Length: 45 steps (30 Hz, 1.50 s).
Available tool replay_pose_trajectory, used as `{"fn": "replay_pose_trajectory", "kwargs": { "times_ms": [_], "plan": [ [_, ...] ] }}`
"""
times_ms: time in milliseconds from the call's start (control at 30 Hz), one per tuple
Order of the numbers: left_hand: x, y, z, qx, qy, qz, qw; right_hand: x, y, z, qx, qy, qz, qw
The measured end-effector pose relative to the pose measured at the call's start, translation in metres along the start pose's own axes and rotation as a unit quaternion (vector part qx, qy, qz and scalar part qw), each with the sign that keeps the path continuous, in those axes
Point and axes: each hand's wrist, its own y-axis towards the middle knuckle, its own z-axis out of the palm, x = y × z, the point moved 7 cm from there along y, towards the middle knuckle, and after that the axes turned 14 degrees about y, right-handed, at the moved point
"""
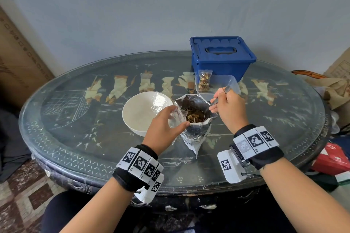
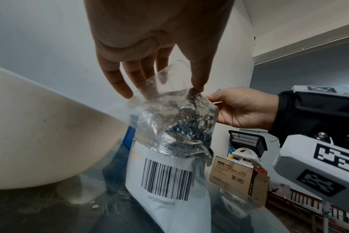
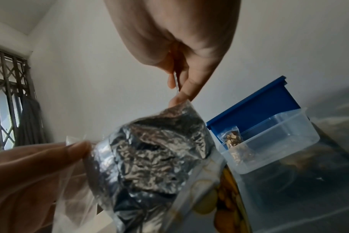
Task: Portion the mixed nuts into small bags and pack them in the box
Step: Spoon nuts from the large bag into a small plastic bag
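Observation:
An open foil pouch of mixed nuts (image 1: 196,119) stands mid-table, barcode side toward me (image 2: 165,178). My left hand (image 1: 168,121) pinches a small clear bag (image 1: 175,117) beside the pouch's near left rim; its mouth gapes between thumb and fingers (image 2: 167,78). My right hand (image 1: 222,104) grips a metal spoon handle (image 1: 226,89) that slants down toward the pouch mouth; the bowl of the spoon is hidden. A filled small bag of nuts (image 1: 204,81) leans in a clear plastic container (image 1: 227,79). Behind it sits a blue box (image 1: 221,58) with its lid on.
A white bowl (image 1: 140,113) stands just left of the pouch, close to my left hand. The oval glass-topped table (image 1: 75,138) backs onto a wall. A cardboard box (image 1: 17,58) leans at the left; bags and a red package (image 1: 329,159) crowd the right.

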Motion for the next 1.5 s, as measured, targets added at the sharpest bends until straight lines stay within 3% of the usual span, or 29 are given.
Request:
{"fn": "replay_pose_trajectory", "kwargs": {
  "times_ms": [200, 467, 1067, 1333, 1500],
  "plan": [
    [0.002, -0.001, 0.000, -0.002, 0.004, 0.004, 1.000, 0.001, -0.004, -0.002, -0.002, 0.025, 0.011, 1.000],
    [0.003, -0.001, -0.001, -0.013, 0.006, 0.007, 1.000, 0.001, -0.006, 0.012, 0.053, 0.052, 0.051, 0.996],
    [0.007, 0.001, -0.004, 0.001, 0.022, 0.025, 0.999, -0.010, -0.011, 0.002, -0.028, 0.175, 0.128, 0.976],
    [0.006, 0.015, -0.026, -0.013, 0.079, 0.076, 0.994, -0.011, -0.006, -0.019, -0.089, 0.216, 0.130, 0.963],
    [0.001, 0.028, -0.030, 0.021, 0.139, 0.097, 0.985, -0.010, -0.004, -0.026, -0.110, 0.231, 0.129, 0.958]
  ]
}}
